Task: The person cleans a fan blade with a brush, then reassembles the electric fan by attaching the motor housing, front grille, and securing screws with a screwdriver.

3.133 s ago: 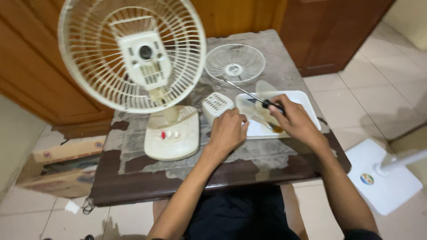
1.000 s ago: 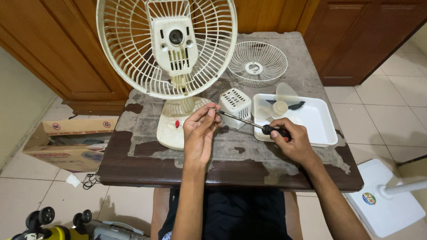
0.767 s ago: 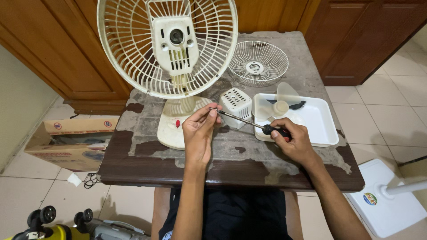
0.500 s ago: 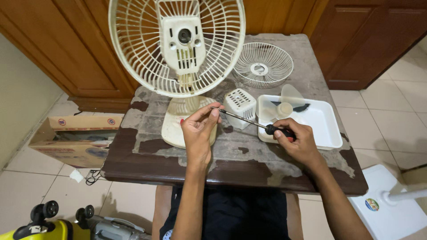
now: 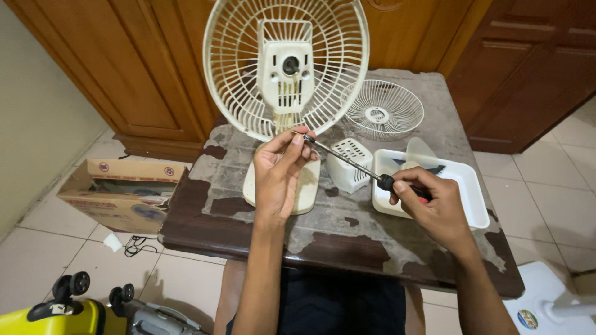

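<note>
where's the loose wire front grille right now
In the head view the wire front grille lies flat at the far right of the table, behind the white tray and just right of the standing fan's rear guard.

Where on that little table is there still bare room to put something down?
The near edge of the table, in front of the fan base and white tray, is bare. So is the left strip beside the base. The back right is crowded: loose wire grille, small vented cover, tray.
</note>
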